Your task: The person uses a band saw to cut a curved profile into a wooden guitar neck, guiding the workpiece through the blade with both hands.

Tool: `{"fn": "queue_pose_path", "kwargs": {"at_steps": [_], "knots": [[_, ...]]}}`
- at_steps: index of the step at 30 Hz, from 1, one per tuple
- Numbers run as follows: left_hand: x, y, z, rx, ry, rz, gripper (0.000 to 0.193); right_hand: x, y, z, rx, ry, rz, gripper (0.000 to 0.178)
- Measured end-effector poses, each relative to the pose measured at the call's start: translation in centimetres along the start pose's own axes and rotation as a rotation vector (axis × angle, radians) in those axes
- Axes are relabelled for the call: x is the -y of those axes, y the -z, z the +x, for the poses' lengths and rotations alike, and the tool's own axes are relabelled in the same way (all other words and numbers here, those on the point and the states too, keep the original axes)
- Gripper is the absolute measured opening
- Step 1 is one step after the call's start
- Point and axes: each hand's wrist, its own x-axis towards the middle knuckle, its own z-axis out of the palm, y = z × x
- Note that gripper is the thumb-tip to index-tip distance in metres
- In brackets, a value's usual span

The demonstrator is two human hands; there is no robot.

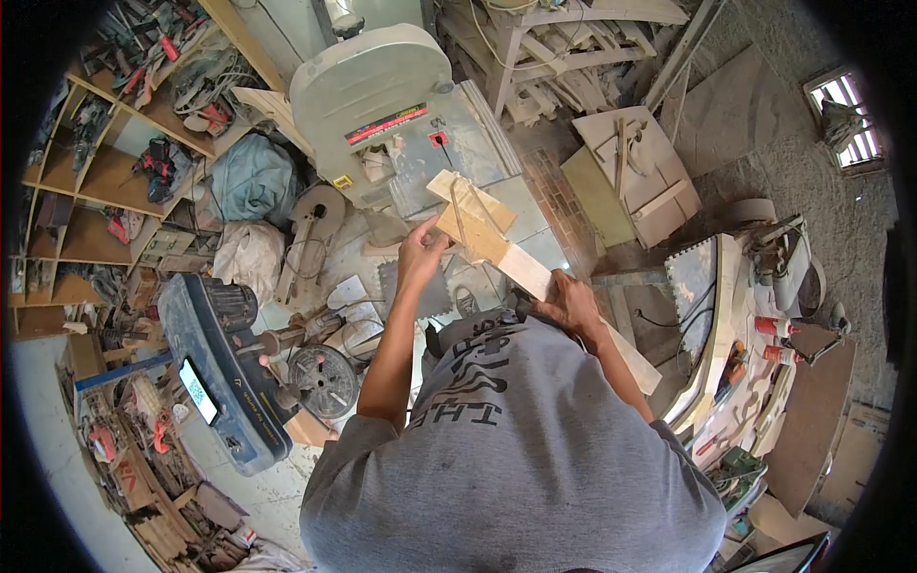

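In front of my body, a long pale wooden board [523,270] runs slantwise between my hands. My right hand [570,306] is closed round its near part, and a pale length of wood [634,361] shows beyond that wrist. The fingers of my left hand [420,254] pinch the edge of the yellowish wood at the far end. There, a shorter wood piece [489,204] lies crosswise, with a thin curved strip on it. Whether these pieces are joined I cannot tell. This far end is by the grey table [420,194] of a large band saw [373,81].
A blue drill press [220,382] with a phone [200,392] on it lies to my left. Shelves [105,186] with power tools stand behind it. Wood panels [638,172] lean at the far right, and a cluttered bench [731,325] is on my right.
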Motion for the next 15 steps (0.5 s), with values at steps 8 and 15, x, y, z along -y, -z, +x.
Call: {"fn": "queue_pose_path", "kwargs": {"at_steps": [8,15], "knots": [[0.6,-0.9,2.0,-0.037,-0.283,0.229,0.049,-2.1,-0.9,3.0,-0.03,0.071,0.025,0.067],[0.2,-2.1,3.6,-0.07,-0.334,0.314,0.049,-3.9,-0.8,6.7,0.051,0.083,-0.011,0.072]]}}
